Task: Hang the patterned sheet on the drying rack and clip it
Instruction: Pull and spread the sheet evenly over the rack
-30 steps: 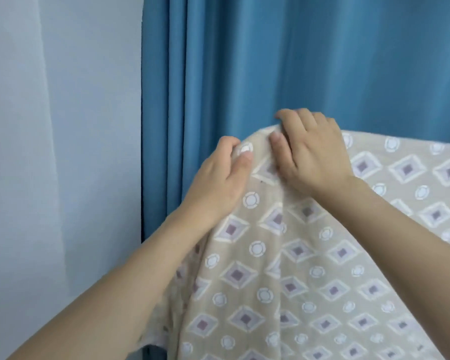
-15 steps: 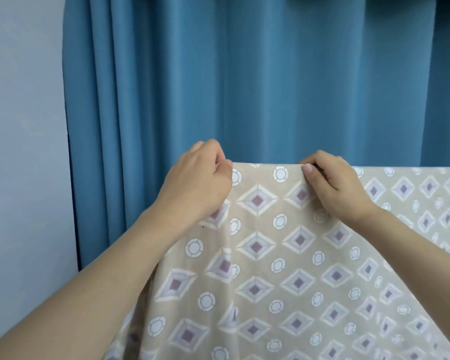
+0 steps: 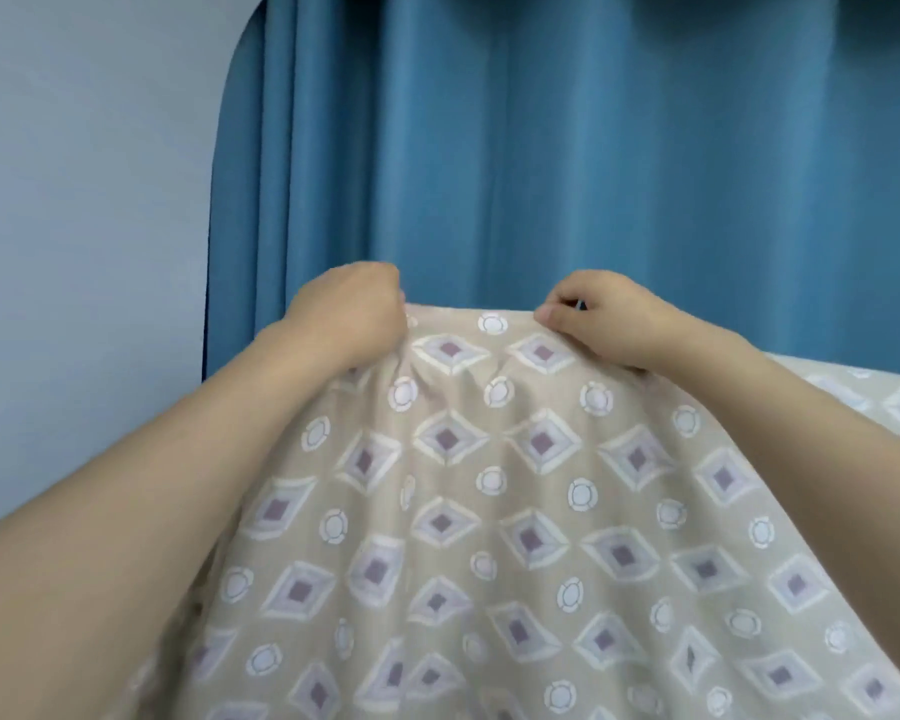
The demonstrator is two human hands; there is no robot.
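The patterned sheet [image 3: 489, 485] is beige with purple diamonds and white circles. It drapes down toward me from a raised top edge and fills the lower half of the view. My left hand [image 3: 349, 314] grips that top edge on the left, fingers curled over it. My right hand [image 3: 604, 317] pinches the same edge a short way to the right, and something small and dark shows between its fingers. The rack itself is hidden under the cloth, and no clip is plainly visible.
A blue curtain [image 3: 541, 148] hangs close behind the sheet across most of the background. A pale wall [image 3: 84, 200] fills the left side. The sheet runs on to the right edge of the view.
My hands have moved a little further apart along the top edge. The cloth between them now bunches into small folds, and the view has shifted slightly.
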